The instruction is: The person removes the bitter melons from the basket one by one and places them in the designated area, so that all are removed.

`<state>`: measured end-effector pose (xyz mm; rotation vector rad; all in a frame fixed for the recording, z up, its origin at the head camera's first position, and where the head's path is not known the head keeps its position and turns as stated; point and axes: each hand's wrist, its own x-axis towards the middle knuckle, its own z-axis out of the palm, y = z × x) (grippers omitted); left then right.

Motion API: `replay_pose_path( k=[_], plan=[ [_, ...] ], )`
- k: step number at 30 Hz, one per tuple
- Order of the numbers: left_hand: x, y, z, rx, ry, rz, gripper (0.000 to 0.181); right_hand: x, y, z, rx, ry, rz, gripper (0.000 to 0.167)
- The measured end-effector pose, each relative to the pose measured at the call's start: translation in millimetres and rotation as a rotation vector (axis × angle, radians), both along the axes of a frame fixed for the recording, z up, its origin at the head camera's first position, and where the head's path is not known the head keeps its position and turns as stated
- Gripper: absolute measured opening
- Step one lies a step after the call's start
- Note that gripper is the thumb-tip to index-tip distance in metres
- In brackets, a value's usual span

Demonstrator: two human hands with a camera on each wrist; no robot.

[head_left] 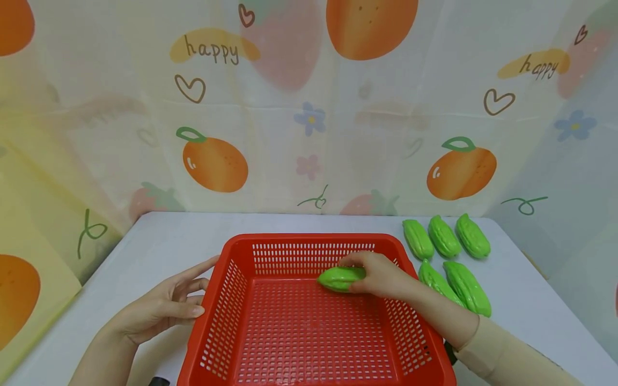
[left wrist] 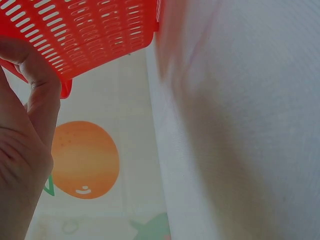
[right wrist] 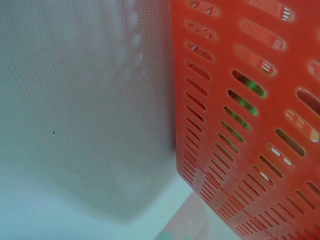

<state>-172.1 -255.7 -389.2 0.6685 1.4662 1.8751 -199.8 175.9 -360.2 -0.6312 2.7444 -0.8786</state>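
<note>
A red plastic basket with slotted walls stands in the middle of the table. Inside it, near the back, my right hand grips a glossy green ridged star fruit, thumb on the near side and fingers over the far side. Through the slots in the right wrist view, green of the star fruit shows; that hand is mostly hidden by the basket wall. My left hand rests against the basket's left rim, with fingers relaxed and fingertips touching it. In the left wrist view, part of the left hand shows beside the wall.
Several more green star fruits lie on the white table, right of the basket; the right forearm passes over the basket's right rim, close to the nearer ones. A printed curtain hangs behind the table. A small dark object shows at the bottom edge.
</note>
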Motion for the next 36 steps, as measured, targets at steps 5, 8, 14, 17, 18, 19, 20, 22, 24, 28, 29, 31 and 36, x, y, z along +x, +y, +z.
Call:
replay_pose_path(
  k=[5,8,14,17,18,19,20,22,24,28,29,31,36],
  plan=[
    [0.4,-0.1,-0.3,0.009,0.000,-0.006,0.078,0.3,0.1,-1.0,0.028,-0.014,0.009,0.045],
    [0.7,-0.1,-0.2,0.006,-0.003,-0.004,0.078,0.6,-0.2,-2.3,0.038,-0.031,0.012,0.049],
    [1.3,-0.2,0.2,0.002,-0.005,0.002,0.078,0.8,0.5,-3.4,0.049,-0.038,0.027,0.050],
    [1.3,-0.1,0.0,0.012,-0.005,-0.005,0.078,1.5,0.6,-3.3,0.058,-0.034,0.029,0.050],
    [1.3,0.0,0.0,0.013,-0.006,-0.007,0.078,1.9,0.5,-3.1,0.061,-0.033,0.028,0.050],
    [1.2,0.2,-0.1,0.016,-0.003,-0.009,0.078,2.3,0.4,-2.8,0.064,-0.031,0.027,0.050],
    [1.0,0.4,-0.1,0.016,-0.001,-0.009,0.078,2.7,0.3,-2.4,0.067,-0.030,0.026,0.050],
    [0.8,0.6,-0.1,0.016,0.003,-0.008,0.078,3.3,0.1,-1.5,0.070,-0.035,0.024,0.049],
    [0.4,0.8,-0.1,0.015,0.009,-0.006,0.078,3.6,-0.1,-0.7,0.068,-0.040,0.023,0.049],
    [0.1,0.7,-0.1,0.018,0.009,-0.008,0.078,3.9,-0.6,0.1,0.068,-0.046,0.031,0.048],
    [0.1,0.7,-0.1,0.018,0.008,-0.009,0.078,3.9,-0.7,0.2,0.070,-0.045,0.032,0.048],
    [0.2,0.5,-0.1,0.019,0.007,-0.011,0.078,3.9,-0.9,0.2,0.071,-0.041,0.034,0.047],
    [0.6,0.2,0.8,0.010,0.003,-0.005,0.078,3.8,-1.1,-0.2,0.054,-0.027,0.039,0.046]
  ],
)
